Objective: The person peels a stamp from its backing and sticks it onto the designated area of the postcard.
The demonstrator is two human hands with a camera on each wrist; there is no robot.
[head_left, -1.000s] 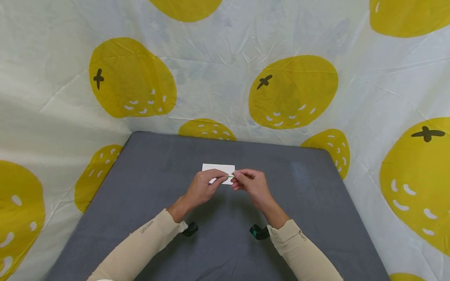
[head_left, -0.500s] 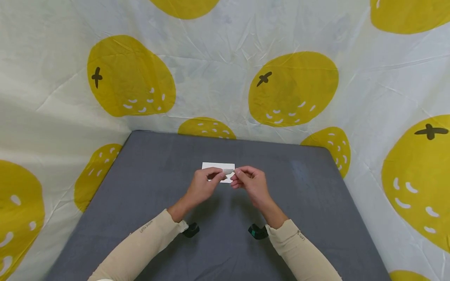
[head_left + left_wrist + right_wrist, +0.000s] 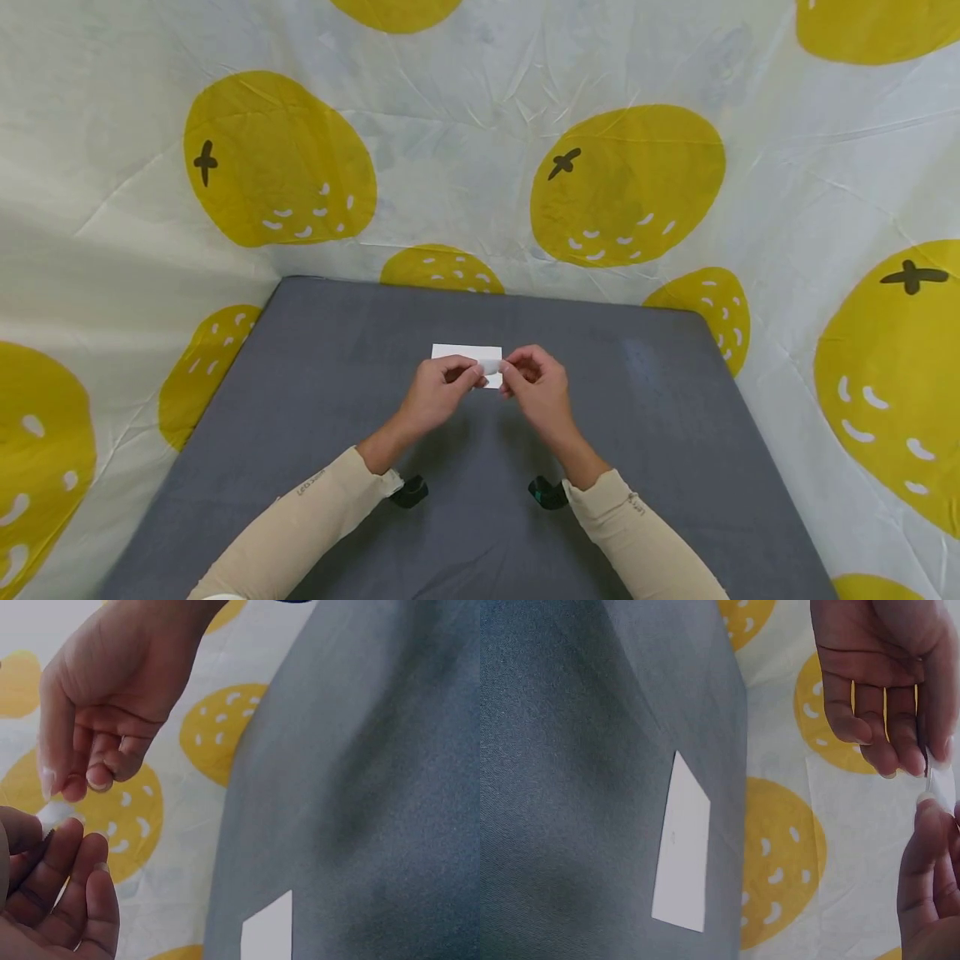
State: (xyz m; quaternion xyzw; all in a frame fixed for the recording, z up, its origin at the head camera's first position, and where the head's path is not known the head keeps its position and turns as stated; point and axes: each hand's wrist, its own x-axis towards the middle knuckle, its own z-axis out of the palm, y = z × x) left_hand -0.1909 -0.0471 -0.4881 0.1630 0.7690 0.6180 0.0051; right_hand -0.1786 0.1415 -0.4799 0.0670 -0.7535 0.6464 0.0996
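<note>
A pale backdrop printed with large yellow fruit shapes rises behind a grey cloth-covered bench, whose far edge and two far corners lie against it. A plain white card lies flat on the bench, roughly midway between the left and right edges and close to the far edge; the right wrist view shows a faint mark near its middle. Above the card, the left hand and the right hand meet with their fingertips just apart. Between them is a small whitish piece, raised clear of the bench. The grip of the left hand pinches the left end of this piece between thumb and fingers; the grip of the right hand pinches its right end in the same manner. A thin dark strip with a toothed edge shows beside the left fingertips in the left wrist view; what it is cannot be told. Both forearms wear beige sleeves bearing small dark lettering, and a black fitting projects inward at each cuff.
</note>
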